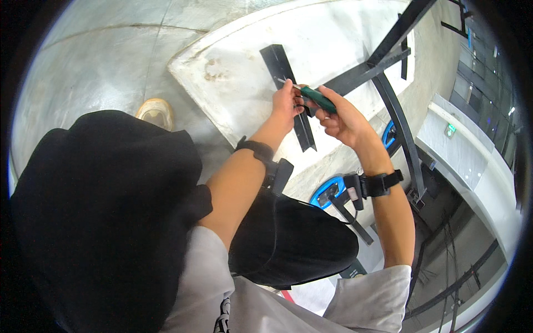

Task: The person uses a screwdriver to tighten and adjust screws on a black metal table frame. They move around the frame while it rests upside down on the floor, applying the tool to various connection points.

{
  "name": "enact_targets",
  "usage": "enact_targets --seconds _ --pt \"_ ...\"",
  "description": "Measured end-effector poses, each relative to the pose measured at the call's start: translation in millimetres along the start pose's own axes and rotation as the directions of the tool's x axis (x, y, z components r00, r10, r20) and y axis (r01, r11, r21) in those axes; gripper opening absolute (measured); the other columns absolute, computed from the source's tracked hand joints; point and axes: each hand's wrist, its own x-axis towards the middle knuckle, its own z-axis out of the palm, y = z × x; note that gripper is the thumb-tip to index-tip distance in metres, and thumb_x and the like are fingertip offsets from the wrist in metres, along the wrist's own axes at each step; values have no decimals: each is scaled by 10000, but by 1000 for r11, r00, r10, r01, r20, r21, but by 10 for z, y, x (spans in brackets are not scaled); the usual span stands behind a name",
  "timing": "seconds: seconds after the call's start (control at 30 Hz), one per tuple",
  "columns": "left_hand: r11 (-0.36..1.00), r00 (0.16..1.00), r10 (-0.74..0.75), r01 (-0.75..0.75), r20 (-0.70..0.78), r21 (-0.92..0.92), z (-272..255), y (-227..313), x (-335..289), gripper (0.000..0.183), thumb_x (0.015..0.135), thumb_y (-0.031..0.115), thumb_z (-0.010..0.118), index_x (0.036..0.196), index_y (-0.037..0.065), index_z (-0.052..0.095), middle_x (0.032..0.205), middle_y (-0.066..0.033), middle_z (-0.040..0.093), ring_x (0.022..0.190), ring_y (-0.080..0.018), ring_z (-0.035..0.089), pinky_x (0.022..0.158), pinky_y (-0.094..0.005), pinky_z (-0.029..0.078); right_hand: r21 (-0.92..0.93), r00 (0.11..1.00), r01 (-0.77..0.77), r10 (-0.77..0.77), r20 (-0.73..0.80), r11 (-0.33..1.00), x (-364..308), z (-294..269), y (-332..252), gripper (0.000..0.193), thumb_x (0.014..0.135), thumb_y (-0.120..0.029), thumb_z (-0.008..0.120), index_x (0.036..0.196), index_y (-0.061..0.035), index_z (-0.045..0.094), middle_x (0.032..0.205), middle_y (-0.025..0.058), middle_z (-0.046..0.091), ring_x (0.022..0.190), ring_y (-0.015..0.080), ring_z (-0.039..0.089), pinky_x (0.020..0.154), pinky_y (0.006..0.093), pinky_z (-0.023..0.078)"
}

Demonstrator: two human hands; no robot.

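Observation:
My right hand [345, 117] is closed round the green handle of a screwdriver [318, 99], its metal shaft pointing left. Around that shaft, close to the tip, the fingers of my left hand [287, 105] are pinched, with the tip showing just past my thumb. Both hands are over a black angle-shaped metal bar [275, 58] that lies crosswise under them. The bar meets a longer black beam [350, 79] of a metal frame; my fingers hide the joint. Any screw at the tip is too small to make out.
A white sheet [222, 44] lies on the grey floor under the frame. Black legs [401, 125] of the frame rise and curve at right. Blue-rimmed black parts [328, 191] are near my right forearm. My shoe [155, 114] is at the sheet's left; a white ledge [458, 144] stands far right.

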Motion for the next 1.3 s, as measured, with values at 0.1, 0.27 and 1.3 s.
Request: enact_targets --seconds 0.1,0.27,1.3 --pt "999 1000 15 -15 2 50 -19 2 19 406 937 384 276 936 95 562 795 18 544 741 -122 465 661 -286 359 -138 996 89 -89 9 986 57 -51 19 297 820 -317 536 802 -24 578 561 1 492 409 40 341 351 172 234" --pt "999 998 38 -38 -47 2 -17 -3 31 411 924 376 314 836 88 594 686 42 488 599 -80 430 557 -255 377 -960 619 231 -738 269 -156 0 70 147 221 704 -162 604 894 -50 613 605 94 568 513 231 557 485 331 444" --pt "994 951 -105 102 291 23 23 -74 -256 315 791 467 568 806 153 544 731 45 490 680 -99 424 653 -276 352 -782 738 305 -654 -167 544 -87 -12 341 391 827 -301 556 780 86 580 583 171 570 531 251 578 538 318 463"
